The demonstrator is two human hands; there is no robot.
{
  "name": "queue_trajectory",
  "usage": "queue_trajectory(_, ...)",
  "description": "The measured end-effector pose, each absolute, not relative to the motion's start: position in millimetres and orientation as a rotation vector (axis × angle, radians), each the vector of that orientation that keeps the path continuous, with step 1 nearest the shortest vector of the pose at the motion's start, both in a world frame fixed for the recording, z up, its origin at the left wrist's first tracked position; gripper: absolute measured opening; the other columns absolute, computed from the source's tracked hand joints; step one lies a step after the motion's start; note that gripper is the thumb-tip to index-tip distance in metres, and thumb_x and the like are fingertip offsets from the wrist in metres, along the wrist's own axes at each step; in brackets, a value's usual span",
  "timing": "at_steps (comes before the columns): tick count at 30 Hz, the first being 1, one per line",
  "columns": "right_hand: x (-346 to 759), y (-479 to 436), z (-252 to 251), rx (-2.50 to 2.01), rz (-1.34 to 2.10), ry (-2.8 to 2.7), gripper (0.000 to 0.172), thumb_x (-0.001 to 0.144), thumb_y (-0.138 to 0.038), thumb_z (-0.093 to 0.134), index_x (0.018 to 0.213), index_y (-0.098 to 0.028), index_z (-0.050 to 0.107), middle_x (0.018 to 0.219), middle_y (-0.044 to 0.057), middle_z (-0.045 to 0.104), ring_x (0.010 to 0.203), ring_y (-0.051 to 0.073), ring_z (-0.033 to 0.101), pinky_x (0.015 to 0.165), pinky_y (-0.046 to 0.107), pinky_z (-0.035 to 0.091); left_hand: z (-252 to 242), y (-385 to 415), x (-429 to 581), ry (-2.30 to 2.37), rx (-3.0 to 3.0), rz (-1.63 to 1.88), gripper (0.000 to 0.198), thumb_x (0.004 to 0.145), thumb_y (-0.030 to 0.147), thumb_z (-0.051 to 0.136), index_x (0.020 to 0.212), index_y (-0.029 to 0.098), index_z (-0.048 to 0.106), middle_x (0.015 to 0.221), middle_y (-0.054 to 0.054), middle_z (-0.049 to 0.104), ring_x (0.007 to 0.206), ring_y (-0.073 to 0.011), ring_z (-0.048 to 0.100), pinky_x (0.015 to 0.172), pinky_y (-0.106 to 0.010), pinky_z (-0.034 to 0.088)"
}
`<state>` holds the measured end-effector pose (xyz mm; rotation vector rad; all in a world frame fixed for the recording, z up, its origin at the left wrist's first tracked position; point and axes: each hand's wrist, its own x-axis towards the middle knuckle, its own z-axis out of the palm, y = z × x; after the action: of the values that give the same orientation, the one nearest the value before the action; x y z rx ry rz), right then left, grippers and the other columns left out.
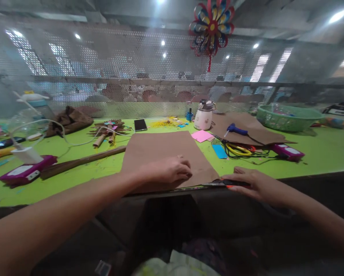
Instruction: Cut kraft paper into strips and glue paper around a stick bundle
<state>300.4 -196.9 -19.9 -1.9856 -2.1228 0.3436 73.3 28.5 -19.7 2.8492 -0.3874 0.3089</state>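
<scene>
A large sheet of brown paper (163, 147) lies at the table's front edge. My left hand (172, 170) rests on it near that edge, its fingers curled closed against the paper; the fingertips are partly hidden. At the sheet's front right corner, my right hand (251, 183) is closed around a pair of dark scissors (214, 183) with some orange at the handle. Their blades point left, along the paper's front edge.
On the green table (318, 153) stand a white bottle (203, 117) and a green basket (288, 118). A blue glue gun (237, 129) rests on more brown paper, beside cables and a purple power strip (288, 152). Left are a rolled paper strip (85, 161) and a phone (140, 125).
</scene>
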Motion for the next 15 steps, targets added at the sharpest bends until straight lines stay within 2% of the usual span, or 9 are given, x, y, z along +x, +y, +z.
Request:
queue_trajectory(2, 296.9, -195.8, -22.4, -1.997, 0.322, -2.119, 0.043, 0.094, -0.05, 0.041, 0.131, -0.034, 0.056, 0.09, 0.007, 0.058, 0.08, 0.02, 0.06, 0.075, 0.033, 0.047, -28.3, 32.5, 62.7, -0.344, 2.867, 0.391, 0.027, 0.094, 0.026, 0.045, 0.11, 0.022, 0.066, 0.11, -0.01, 0.065, 0.099, -0.0202, 0.054, 0.091, -0.033, 0.038)
queue_trajectory(4, 294.3, -194.5, -25.0, -2.003, 0.283, -2.105, 0.043, 0.093, -0.05, 0.041, 0.13, -0.034, 0.057, 0.093, 0.008, 0.058, 0.081, 0.02, 0.06, 0.077, 0.034, 0.047, -36.5, 33.2, 57.6, -0.287, 2.883, 0.423, 0.03, 0.095, 0.029, 0.043, 0.116, 0.022, 0.063, 0.116, -0.011, 0.063, 0.103, -0.0214, 0.052, 0.095, -0.037, 0.036)
queue_trajectory(11, 283.8, -186.9, -29.3, -2.031, 0.17, -2.16, 0.043, 0.095, -0.045, 0.039, 0.128, -0.026, 0.058, 0.098, 0.011, 0.059, 0.084, 0.023, 0.062, 0.078, 0.036, 0.049, -42.9, 31.1, 58.3, -0.267, 2.893, 0.429, 0.034, 0.097, 0.028, 0.037, 0.116, 0.02, 0.064, 0.118, -0.011, 0.063, 0.102, -0.0216, 0.05, 0.095, -0.039, 0.034)
queue_trajectory(15, 279.3, -188.9, -29.9, -1.997, 0.076, -2.169, 0.041, 0.094, -0.043, 0.04, 0.124, -0.025, 0.062, 0.098, 0.011, 0.063, 0.083, 0.023, 0.065, 0.075, 0.034, 0.051, -45.4, 33.8, 59.0, -0.268, 2.85, 0.457, 0.033, 0.097, 0.029, 0.038, 0.115, 0.023, 0.065, 0.117, -0.01, 0.064, 0.101, -0.0209, 0.051, 0.095, -0.039, 0.034)
